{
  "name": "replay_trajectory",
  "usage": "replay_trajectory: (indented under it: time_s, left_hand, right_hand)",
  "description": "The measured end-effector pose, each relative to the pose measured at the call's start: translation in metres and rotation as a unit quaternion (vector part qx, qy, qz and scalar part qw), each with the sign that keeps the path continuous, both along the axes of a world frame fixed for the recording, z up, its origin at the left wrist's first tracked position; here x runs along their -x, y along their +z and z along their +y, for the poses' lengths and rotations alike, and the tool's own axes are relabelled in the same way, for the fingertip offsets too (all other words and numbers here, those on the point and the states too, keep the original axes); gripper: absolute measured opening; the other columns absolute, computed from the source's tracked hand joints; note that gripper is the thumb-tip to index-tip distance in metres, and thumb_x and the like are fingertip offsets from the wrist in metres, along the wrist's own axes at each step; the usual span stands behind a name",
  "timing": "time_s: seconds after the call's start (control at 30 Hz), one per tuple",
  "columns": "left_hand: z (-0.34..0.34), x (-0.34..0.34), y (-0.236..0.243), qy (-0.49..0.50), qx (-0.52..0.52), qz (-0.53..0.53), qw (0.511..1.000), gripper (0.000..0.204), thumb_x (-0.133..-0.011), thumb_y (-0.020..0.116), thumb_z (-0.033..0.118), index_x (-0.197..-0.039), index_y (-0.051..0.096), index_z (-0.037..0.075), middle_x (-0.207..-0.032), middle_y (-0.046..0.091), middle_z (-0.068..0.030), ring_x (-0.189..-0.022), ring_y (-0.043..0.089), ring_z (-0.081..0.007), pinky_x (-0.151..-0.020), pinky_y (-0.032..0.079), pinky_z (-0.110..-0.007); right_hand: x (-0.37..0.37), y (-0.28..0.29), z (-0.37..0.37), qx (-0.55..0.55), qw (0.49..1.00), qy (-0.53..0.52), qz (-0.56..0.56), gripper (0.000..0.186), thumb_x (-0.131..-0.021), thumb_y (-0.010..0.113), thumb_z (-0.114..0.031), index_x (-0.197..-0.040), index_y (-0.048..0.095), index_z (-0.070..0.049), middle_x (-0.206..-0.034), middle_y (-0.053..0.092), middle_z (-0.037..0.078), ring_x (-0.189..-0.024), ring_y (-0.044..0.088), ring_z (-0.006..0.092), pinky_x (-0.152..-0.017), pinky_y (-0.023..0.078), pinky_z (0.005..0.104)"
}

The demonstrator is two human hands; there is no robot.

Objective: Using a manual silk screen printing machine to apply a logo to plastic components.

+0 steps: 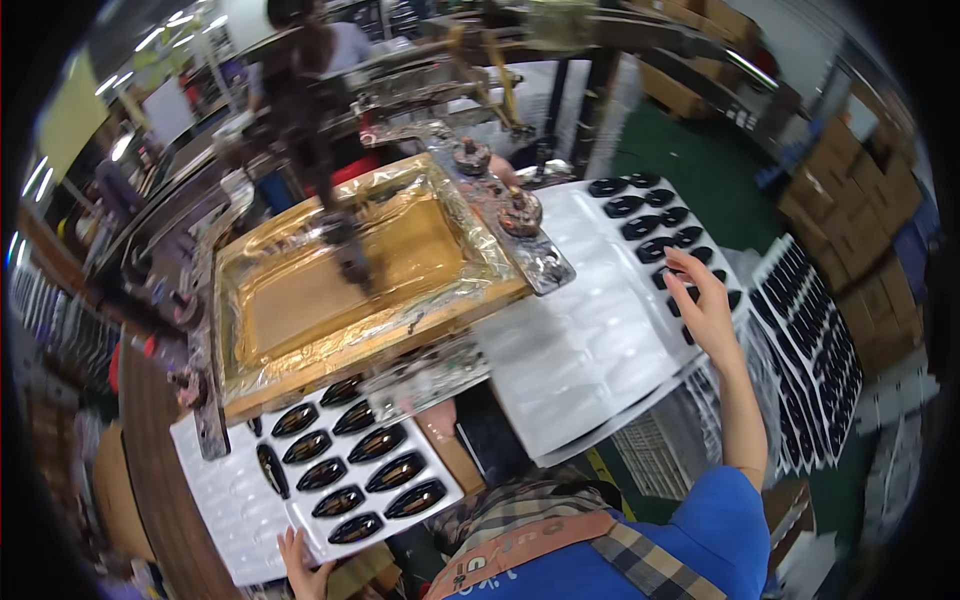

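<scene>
A screen-printing frame (262,375) with a gold-coloured screen (300,310) is clamped in a machine under a blurred dark arm. At lower left, my left hand (303,565) grips the front edge of a white moulded tray (225,500), which carries several glossy black oval pieces (400,467) with lighter marks. My right hand (700,295) is over a second white tray (560,350) on the right, fingers apart and slightly bent, fingertips at black pieces (625,228) in the tray's right-hand rows. Whether they touch a piece is unclear.
Stacked trays of black pieces (810,350) stand on the right, beside stacked cardboard boxes (850,190) and a green floor (730,180). A wooden surface (155,450) lies at the left. Another person (340,45) is behind the machine. Metal rails cross the top.
</scene>
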State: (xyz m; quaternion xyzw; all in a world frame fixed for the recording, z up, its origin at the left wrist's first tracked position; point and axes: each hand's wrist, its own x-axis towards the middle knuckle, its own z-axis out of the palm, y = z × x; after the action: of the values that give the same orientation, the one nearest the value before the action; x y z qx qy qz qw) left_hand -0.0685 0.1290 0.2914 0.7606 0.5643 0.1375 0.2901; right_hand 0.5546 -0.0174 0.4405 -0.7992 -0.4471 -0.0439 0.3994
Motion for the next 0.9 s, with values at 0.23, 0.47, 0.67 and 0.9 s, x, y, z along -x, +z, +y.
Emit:
replay_trajectory:
  time_s: [0.23,0.47,0.67,0.9]
  left_hand:
    - [0.018,-0.063,0.074,0.004,-0.058,0.014,0.998,0.072,-0.057,0.067,-0.002,-0.123,0.039,0.002,-0.130,0.036,-0.0167,-0.126,0.026,-0.0299,-0.103,0.020,-0.035]
    - [0.089,-0.233,0.137,-0.199,-0.191,-0.148,0.950,0.031,-0.075,0.059,0.006,-0.105,0.053,0.000,-0.104,0.056,-0.0156,-0.095,0.051,-0.0319,-0.084,0.038,-0.036]
    - [0.169,-0.280,0.089,-0.227,-0.337,-0.016,0.914,0.021,-0.078,0.055,0.008,-0.097,0.056,0.000,-0.092,0.059,-0.0127,-0.087,0.056,-0.0248,-0.080,0.041,-0.031]
    - [0.192,-0.267,0.093,-0.122,-0.170,-0.353,0.912,0.020,-0.078,0.056,0.007,-0.097,0.056,0.000,-0.090,0.059,-0.0098,-0.083,0.056,-0.0206,-0.076,0.043,-0.028]
  right_hand:
    - [-0.018,-0.017,-0.068,0.246,0.948,-0.181,-0.086,0.052,-0.074,0.061,-0.038,-0.111,0.047,-0.003,-0.097,0.054,0.020,-0.086,0.055,0.0351,-0.071,0.045,0.0399]
    - [-0.029,-0.042,-0.085,0.316,0.934,-0.156,-0.063,0.045,-0.077,0.057,-0.039,-0.099,0.048,0.000,-0.101,0.047,0.019,-0.086,0.051,0.0392,-0.070,0.043,0.0434]
    - [-0.015,-0.026,-0.069,0.242,0.960,-0.121,-0.072,0.030,-0.085,0.047,-0.024,-0.102,0.050,0.000,-0.106,0.047,0.018,-0.092,0.050,0.0358,-0.076,0.042,0.0394]
    - [0.056,0.022,0.039,0.014,0.986,0.166,0.023,0.038,-0.074,0.063,-0.012,-0.108,0.051,0.000,-0.111,0.049,0.013,-0.084,0.054,0.0214,-0.068,0.045,0.0273]
